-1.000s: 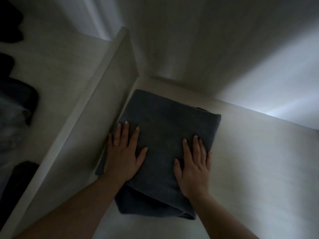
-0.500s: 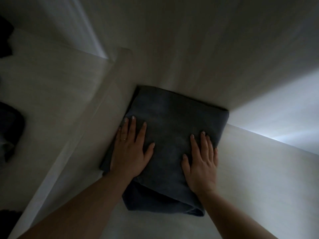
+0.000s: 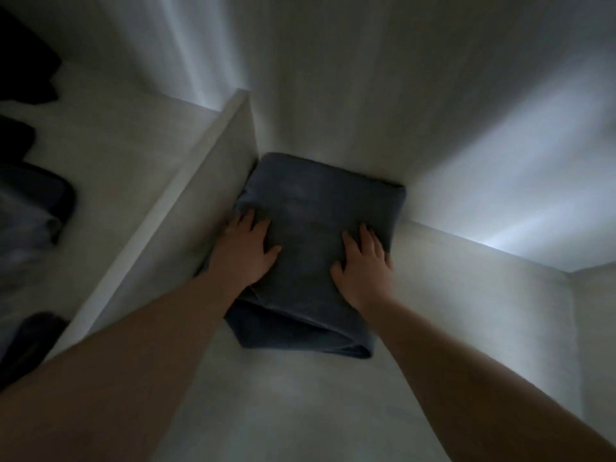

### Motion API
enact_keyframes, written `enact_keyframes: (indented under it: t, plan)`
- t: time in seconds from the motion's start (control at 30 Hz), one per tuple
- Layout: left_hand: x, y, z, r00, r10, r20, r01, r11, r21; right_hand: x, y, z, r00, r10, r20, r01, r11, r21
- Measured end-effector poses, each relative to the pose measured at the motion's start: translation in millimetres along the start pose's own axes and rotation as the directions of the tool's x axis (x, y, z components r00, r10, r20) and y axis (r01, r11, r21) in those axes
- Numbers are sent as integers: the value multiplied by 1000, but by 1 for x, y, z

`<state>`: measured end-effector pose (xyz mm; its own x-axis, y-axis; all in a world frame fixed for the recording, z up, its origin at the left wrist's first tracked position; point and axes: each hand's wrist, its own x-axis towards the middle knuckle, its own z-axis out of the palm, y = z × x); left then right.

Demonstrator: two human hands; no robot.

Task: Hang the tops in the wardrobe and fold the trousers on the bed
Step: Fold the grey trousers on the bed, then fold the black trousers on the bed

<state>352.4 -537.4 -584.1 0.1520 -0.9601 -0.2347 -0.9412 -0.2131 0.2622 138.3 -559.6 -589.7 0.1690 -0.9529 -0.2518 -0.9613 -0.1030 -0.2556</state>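
1. At the centre of the view, toward 12 o'clock from our arms, the folded dark trousers [image 3: 316,248] lay flat on the pale shelf [image 3: 300,395] of the wardrobe, with the far edge at the back wall [image 3: 333,78] and the left edge against the upright divider [image 3: 186,221].

2. Our left hand [image 3: 245,251] rested on the left side of the bundle, at about 9 o'clock of it, next to the divider. The fingers were straight and slightly spread, and they pressed on the cloth without gripping it.

3. Our right hand [image 3: 365,265] rested on the right side, at about 3 o'clock, also with straight, slightly spread fingers, palm down on the cloth.

4. We judged that this pair was already folded and was now placed on the shelf, so this part of the task looked almost finished; only lifting the hands away seemed to remain. We could not tell whether other trousers or tops were still waiting, because the bed was not in view.

5. Beyond the divider, from 8 to 10 o'clock, some dark clothes [image 3: 30,208] were in the next compartment. We could not tell if they were hanging or lying.

6. The wardrobe inside was dim, with pale wood-like panels, and soft light fell on the wall at about 2 o'clock.
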Motion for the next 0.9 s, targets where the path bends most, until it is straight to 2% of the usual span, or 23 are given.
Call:
enact_keyframes:
  t: [0.03,0.07,0.13,0.2,0.3,0.4,0.5,0.6,0.7,0.77,0.9]
  plan:
    - [-8,6,-9,999,-38,22,40,991,-130,-3,-2,-8,999,39,28,-42,992,118]
    - [-23,14,-21,997,-75,14,76,957,-282,-12,-7,-20,996,71,58,-85,944,318]
    - [-60,27,-40,989,-127,-69,73,850,-521,-42,-28,-40,990,86,112,-140,719,681]
    - [-105,40,-58,976,-161,-146,29,762,-647,-84,-44,-55,996,20,81,-78,572,817]
    - [-173,61,-97,958,-227,-176,-2,606,-795,-146,-61,-91,996,-78,52,-13,433,901]
    - [-239,67,-134,927,-299,-228,-26,554,-832,-199,-81,-125,986,-159,52,-11,245,969]
    - [-302,63,-163,873,-390,-292,-71,491,-868,-247,-101,-149,939,-343,-22,89,180,980]
    - [-369,63,-181,773,-547,-321,-106,388,-916,-288,-121,-174,837,-541,-83,177,124,976]
    - [-432,62,-187,666,-680,-307,-160,272,-949,-328,-144,-186,737,-667,-111,227,89,970]
    - [-472,59,-190,589,-741,-322,-197,255,-947,-354,-158,-186,680,-725,-108,217,59,974]
    - [-555,57,-191,422,-836,-351,-252,263,-931,-406,-181,-181,538,-841,-52,230,87,969]
